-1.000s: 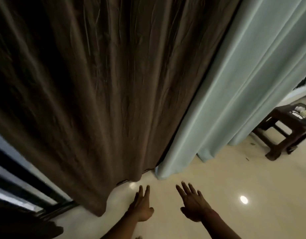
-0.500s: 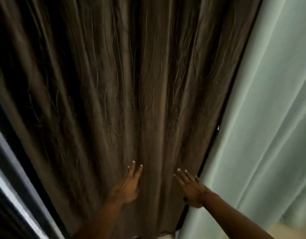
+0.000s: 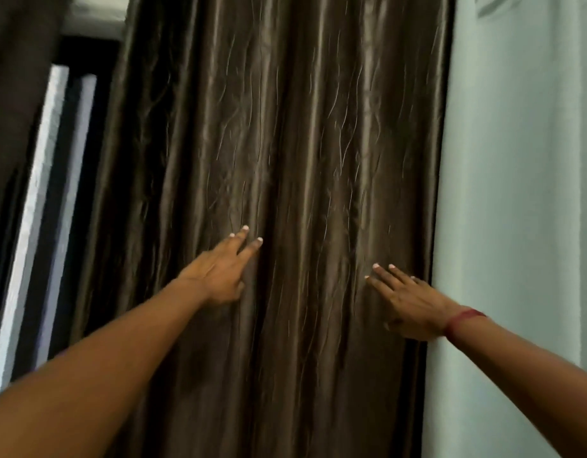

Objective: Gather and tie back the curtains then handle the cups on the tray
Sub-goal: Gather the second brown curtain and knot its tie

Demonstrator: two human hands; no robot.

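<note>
Fully open, both hands [image 3: 219, 276] [image 3: 414, 305] at curtain [image 3: 318, 127]

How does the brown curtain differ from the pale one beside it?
The brown curtain is dark and glossy; the pale curtain is light green-grey and matte. The brown curtain is finely creased; the pale curtain looks smoother. Both hang in vertical folds, side by side.

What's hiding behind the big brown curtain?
Past the left edge of the brown curtain, a dark window frame with bright strips shows. Everything straight behind the cloth is covered, so I cannot tell what is there.
</note>
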